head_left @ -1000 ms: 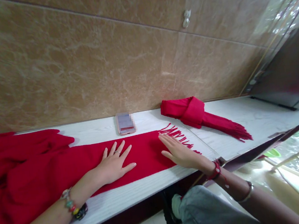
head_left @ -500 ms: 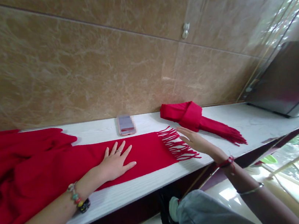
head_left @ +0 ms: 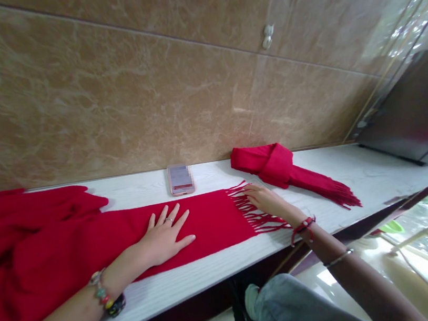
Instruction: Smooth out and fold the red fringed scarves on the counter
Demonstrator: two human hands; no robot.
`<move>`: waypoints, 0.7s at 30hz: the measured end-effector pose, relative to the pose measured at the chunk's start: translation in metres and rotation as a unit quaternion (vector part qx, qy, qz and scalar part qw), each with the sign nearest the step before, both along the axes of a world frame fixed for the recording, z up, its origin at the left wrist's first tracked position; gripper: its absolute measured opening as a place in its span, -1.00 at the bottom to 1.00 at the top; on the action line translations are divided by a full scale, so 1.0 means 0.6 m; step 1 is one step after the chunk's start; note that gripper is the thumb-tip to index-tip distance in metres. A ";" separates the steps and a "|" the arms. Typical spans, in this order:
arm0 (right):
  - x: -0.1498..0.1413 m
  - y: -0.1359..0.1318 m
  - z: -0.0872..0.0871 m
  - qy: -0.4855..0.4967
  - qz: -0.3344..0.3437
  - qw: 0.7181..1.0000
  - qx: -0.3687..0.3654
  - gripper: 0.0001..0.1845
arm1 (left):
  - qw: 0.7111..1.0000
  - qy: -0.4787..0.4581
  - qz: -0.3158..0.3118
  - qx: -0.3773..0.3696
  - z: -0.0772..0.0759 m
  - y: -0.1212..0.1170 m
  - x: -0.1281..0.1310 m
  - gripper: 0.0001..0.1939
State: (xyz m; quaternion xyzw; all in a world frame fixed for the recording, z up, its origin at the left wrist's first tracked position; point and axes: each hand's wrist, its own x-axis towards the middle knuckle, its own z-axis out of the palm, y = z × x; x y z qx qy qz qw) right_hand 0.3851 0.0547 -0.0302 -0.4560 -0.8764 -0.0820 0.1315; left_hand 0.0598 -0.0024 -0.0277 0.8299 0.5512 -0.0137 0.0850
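A red scarf [head_left: 214, 216] lies flat along the white countertop, its fringe [head_left: 260, 218] spread toward the right. My left hand [head_left: 165, 241] rests palm down on the flat part, open, fingers spread. At the fringe is my right hand [head_left: 265, 201], fingers pointing left and slightly bent, touching the upper strands; it looks open, and its fingertips partly cover the tassels. The rest of the scarf lies in a loose heap [head_left: 39, 249] at the left. A second red scarf [head_left: 266, 164], folded over into a band with its fringed end out, sits behind my right hand.
A phone [head_left: 180, 180] lies by the wall behind the flat scarf. The white counter [head_left: 168, 289] is narrow and backed by brown marbled tiles [head_left: 118, 99]. At its right end stands a dark grey box-shaped object [head_left: 417, 105]. My leg [head_left: 293, 298] is below the front edge.
My right hand has moved slightly left onto the fringe, its fingers bending a little. My left hand stays spread on the scarf. The view has shifted slightly.
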 end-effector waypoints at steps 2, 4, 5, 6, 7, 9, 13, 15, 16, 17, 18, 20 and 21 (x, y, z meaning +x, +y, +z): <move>-0.011 -0.002 0.009 0.001 0.001 1.000 0.020 -0.66 | 1.000 -0.001 -0.001 0.004 -0.003 0.002 0.000 -0.27; -0.029 -0.002 0.014 0.008 0.015 1.000 0.017 -0.65 | 1.000 -0.002 -0.002 0.007 -0.005 0.003 -0.001 -0.26; -0.038 -0.001 0.014 0.009 0.021 1.000 0.008 -0.65 | 1.000 -0.001 -0.002 0.007 -0.006 0.003 -0.001 -0.26; -0.044 0.001 0.013 0.007 0.024 1.000 -0.003 -0.66 | 1.000 0.000 -0.001 0.007 -0.006 0.003 -0.001 -0.27; -0.048 0.003 0.011 0.004 0.025 1.000 -0.013 -0.66 | 1.000 0.001 0.000 0.007 -0.005 0.002 0.000 -0.27; -0.048 0.006 0.008 0.000 0.020 1.000 -0.024 -0.66 | 1.000 0.002 0.001 0.005 -0.004 0.001 0.000 -0.27; -0.035 0.001 0.009 0.005 0.020 1.000 -0.013 -0.64 | 1.000 -0.001 -0.002 0.002 -0.001 0.000 0.001 -0.28; -0.033 -0.001 0.011 0.014 0.028 0.999 -0.014 -0.64 | 1.000 0.000 0.000 0.002 0.001 0.000 0.002 -0.27; -0.033 -0.001 0.011 0.018 0.032 0.999 -0.020 -0.64 | 1.000 0.001 0.002 0.001 0.002 0.000 0.003 -0.27; -0.034 0.000 0.010 0.021 0.034 0.999 -0.027 -0.63 | 1.000 0.002 0.004 0.000 0.002 0.000 0.003 -0.27; -0.035 0.002 0.008 0.023 0.035 0.999 -0.035 -0.62 | 1.000 0.003 0.005 -0.002 0.003 0.000 0.004 -0.27; -0.038 0.008 0.004 0.031 0.034 0.998 -0.047 -0.60 | 1.000 0.003 0.004 -0.002 0.002 0.000 0.003 -0.27; -0.039 0.011 0.002 0.035 0.035 0.997 -0.052 -0.59 | 1.000 0.002 0.003 -0.001 0.002 0.000 0.003 -0.27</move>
